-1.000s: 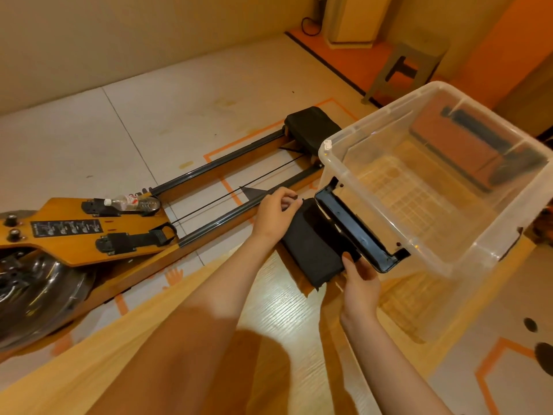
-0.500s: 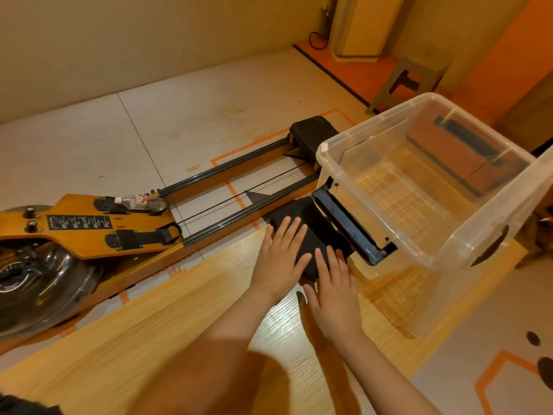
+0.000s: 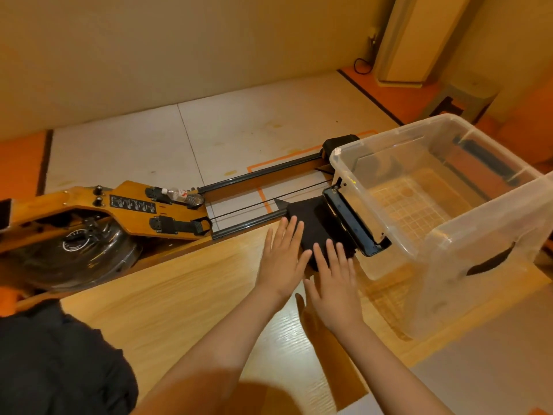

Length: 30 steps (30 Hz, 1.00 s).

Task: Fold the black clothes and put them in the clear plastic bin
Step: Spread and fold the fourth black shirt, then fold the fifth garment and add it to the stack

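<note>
A folded black garment (image 3: 317, 226) lies on the far edge of the wooden table (image 3: 179, 301), right against the clear plastic bin (image 3: 449, 223). My left hand (image 3: 284, 259) lies flat with straight fingers, fingertips on the garment's left part. My right hand (image 3: 335, 283) is flat too, its fingertips on the garment's near edge. The bin stands on the table's right end with nothing inside it. A pile of black clothes (image 3: 57, 360) sits at the lower left.
A wooden rowing machine (image 3: 104, 217) with a water bottle (image 3: 182, 196) on it stands on the floor beyond the table. The bin's black latch handle (image 3: 350, 223) juts toward the garment. A stool (image 3: 460, 100) stands at the back right.
Both hands let go of the garment and flattened on it, then slid back toward me. The view shifted, bringing the black pile at lower left into sight.
</note>
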Available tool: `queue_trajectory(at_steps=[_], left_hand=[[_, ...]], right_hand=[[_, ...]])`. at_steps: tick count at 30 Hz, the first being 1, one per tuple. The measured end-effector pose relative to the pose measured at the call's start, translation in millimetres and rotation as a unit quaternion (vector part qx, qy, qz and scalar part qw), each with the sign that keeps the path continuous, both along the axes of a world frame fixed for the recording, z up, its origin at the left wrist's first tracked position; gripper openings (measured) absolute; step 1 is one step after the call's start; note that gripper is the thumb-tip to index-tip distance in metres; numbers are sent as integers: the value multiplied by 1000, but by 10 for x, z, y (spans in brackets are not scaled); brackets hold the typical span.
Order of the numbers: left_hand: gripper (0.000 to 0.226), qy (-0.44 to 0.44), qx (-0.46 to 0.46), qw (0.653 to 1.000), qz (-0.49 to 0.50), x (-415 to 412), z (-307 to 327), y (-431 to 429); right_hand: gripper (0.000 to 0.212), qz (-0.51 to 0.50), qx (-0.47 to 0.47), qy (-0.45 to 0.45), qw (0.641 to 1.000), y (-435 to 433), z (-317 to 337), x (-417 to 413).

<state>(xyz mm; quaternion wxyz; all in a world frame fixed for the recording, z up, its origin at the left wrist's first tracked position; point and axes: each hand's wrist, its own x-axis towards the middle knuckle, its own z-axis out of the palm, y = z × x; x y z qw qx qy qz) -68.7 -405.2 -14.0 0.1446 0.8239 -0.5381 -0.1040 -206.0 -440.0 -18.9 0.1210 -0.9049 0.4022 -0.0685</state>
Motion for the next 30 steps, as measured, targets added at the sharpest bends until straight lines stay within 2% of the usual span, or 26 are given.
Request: queue_trajectory(at_steps=[9, 14, 18, 26, 30], left_hand=[[64, -54, -7, 984, 168, -294, 145, 1084], [64, -62, -3, 952, 301, -404, 34, 1946], [65, -64, -2, 921, 384, -400, -49, 2516], [68, -85, 15, 883, 462, -30, -78, 3203], [68, -77, 31, 870, 485, 270, -153, 3523]], right_hand=[[63, 181, -30, 13, 983, 356, -1, -19], [61, 308, -28, 14, 951, 748, 42, 170], [61, 367, -4, 39, 929, 1140, 68, 369], [65, 445, 22, 77, 892, 1811, 87, 933], [65, 465, 50, 57, 882, 2208, 42, 1301]])
